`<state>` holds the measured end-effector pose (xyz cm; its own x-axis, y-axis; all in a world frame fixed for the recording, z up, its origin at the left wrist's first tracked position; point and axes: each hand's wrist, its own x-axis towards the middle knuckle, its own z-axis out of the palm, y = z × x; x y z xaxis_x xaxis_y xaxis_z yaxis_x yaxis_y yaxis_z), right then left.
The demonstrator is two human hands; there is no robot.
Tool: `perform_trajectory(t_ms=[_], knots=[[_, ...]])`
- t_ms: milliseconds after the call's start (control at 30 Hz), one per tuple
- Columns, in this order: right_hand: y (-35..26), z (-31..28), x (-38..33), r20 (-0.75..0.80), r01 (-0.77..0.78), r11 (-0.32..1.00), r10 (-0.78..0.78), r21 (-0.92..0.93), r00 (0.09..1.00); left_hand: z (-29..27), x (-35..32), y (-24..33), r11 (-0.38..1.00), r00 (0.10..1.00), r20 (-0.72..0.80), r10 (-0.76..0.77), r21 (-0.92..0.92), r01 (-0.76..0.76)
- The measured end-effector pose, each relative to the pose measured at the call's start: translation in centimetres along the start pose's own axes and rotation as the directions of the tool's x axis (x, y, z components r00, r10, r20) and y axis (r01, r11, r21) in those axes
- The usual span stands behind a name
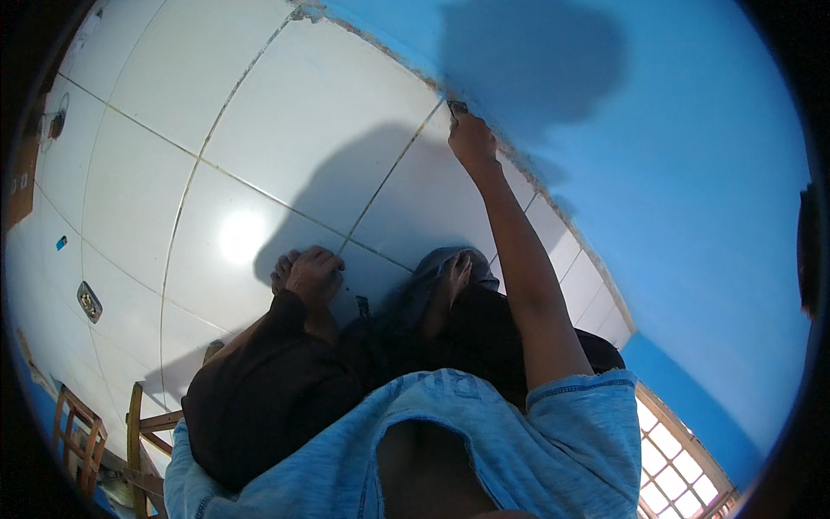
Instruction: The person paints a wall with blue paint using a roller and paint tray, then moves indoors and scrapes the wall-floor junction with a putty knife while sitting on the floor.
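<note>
My right arm reaches out to the foot of the blue wall [692, 173]. Closed around a small tool with a dark, flat end [456, 107], my right hand [473, 141] holds it where the wall meets the white tiled floor [285, 112]; its exact kind is too small to make out. My left hand [282, 270] is low beside my bare left foot [316, 275], its fingers bunched and partly hidden, so its grip cannot be read. My other bare foot [458, 272] is beside a grey cloth [424, 278].
A small dark object [363, 304] lies between my feet. On the floor at left are an oval metal drain cover [89, 301] and a small blue item [61, 243]. Wooden furniture [138, 441] stands at lower left; a barred window [679, 463] is at lower right.
</note>
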<state>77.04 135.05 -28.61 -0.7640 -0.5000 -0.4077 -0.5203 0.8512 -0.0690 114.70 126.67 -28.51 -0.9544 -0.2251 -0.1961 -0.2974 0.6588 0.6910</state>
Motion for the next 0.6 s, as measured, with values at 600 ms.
perform_trajectory(t_ms=[600], knots=[[3.7,-0.5,-1.0,-0.083,0.075,0.997,-0.077,-0.022,0.994,-0.1,0.4,-0.5,0.997,0.999,-0.003,0.045,-0.055,-0.045]])
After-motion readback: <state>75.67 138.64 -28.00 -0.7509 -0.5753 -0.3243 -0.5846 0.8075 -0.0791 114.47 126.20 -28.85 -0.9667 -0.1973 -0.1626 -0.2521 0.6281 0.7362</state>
